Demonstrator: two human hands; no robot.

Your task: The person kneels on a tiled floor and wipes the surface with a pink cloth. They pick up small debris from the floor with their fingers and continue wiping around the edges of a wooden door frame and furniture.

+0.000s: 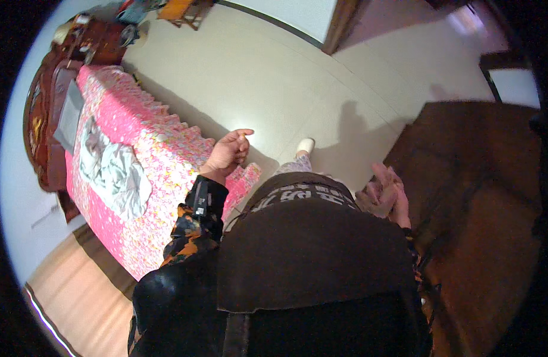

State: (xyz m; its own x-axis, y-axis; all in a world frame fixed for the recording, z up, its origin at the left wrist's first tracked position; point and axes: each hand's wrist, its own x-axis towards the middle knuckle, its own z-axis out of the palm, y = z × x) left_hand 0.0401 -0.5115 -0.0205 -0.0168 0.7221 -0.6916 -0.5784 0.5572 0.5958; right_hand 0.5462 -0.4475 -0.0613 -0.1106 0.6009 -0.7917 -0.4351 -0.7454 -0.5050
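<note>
My left hand (229, 151) hangs in the air beside the bed, its fingers loosely curled and one digit pointing out. Nothing shows in its grasp. Below it, in this view, lies the near edge of a pink floral bedspread (122, 118). On the right, in shadow, my right hand (399, 198) is bunched around what looks like a crumpled greyish cloth (371, 196). Its details are dim and blurred. A dark apron (314, 245) with pale lettering covers my front, and one light-coloured shoe (306, 145) shows on the floor.
A crumpled pale garment or cloth (115, 172) and a grey pillow (70, 116) lie on the bed. Its carved wooden headboard (35, 120) stands against the wall. Dark brown furniture (474, 151) fills the right side. A wooden stool (180, 13) and a doorway frame (338, 29) are farther off.
</note>
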